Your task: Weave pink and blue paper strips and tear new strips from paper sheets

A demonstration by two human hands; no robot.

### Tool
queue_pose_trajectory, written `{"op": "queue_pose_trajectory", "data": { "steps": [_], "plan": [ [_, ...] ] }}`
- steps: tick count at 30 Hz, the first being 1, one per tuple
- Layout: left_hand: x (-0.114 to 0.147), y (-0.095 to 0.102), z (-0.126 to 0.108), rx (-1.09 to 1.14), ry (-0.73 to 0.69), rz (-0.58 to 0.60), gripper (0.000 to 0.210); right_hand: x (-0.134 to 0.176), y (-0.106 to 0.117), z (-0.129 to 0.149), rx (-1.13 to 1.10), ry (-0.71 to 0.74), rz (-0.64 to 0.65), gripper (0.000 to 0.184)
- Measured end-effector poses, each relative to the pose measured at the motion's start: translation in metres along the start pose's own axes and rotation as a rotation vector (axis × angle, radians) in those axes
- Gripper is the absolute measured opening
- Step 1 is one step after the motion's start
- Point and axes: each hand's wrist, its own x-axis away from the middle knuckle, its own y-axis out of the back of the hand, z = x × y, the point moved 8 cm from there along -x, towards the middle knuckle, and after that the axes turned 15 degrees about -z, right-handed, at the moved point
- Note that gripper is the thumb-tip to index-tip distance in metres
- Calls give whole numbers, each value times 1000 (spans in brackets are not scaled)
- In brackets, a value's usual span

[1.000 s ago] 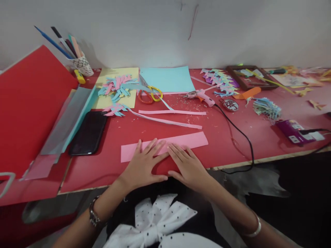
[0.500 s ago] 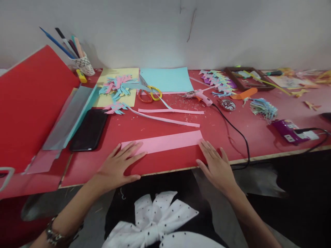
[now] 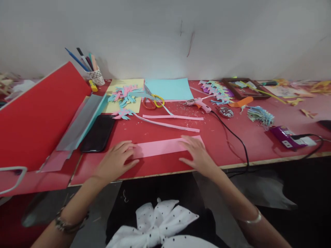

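A pink paper strip [image 3: 157, 147] lies flat near the front edge of the red table. My left hand [image 3: 117, 158] is over its left end, fingers apart, covering that end. Toward the strip's right end, my right hand [image 3: 198, 155] rests over the paper with fingers spread and thumb near the lower edge. Neither hand grips anything. Just behind lie a narrow pink strip [image 3: 170, 126] and a second thin pink strip [image 3: 181, 117]. Scissors [image 3: 157, 100] with red and yellow handles lie beyond them.
A black phone [image 3: 98, 133] and a red folder [image 3: 49, 113] with coloured sheets are at left. A pink glue gun [image 3: 203, 104] trails a black cord. Farther right are a purple power box [image 3: 287, 137] and a brown tray [image 3: 261, 94]. A pen cup [image 3: 97, 76] stands behind.
My right hand has slid left along the pink strip from its right end. The left hand stays at the left end with its fingers more bent. The camera view has shifted slightly.
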Motion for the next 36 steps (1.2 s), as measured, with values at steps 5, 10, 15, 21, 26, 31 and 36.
{"op": "queue_pose_trajectory", "data": {
  "steps": [5, 10, 15, 21, 26, 31, 36],
  "plan": [
    [-34, -11, -38, 22, -29, 25, 41, -27, -19, 23, -2, 211, 47, 25],
    [-47, -15, -53, -145, -189, 42, 26, -29, -13, 39, 170, 524, -69, 26],
    [-55, 1, -66, -228, -338, -27, 19, -43, 5, 39, 186, 440, -207, 30],
    [-75, 43, -72, -139, -265, -197, 28, -69, 28, 57, -41, 324, -324, 20],
    [-80, 48, -72, 18, -188, -175, 34, -78, 35, 62, -199, 261, -374, 20],
    [-76, 42, -63, 208, -28, -80, 33, -76, 38, 52, -249, 186, -362, 16],
    [-70, 49, -41, 402, 100, -74, 33, -72, 45, 33, -288, 161, -324, 15]
  ]
}}
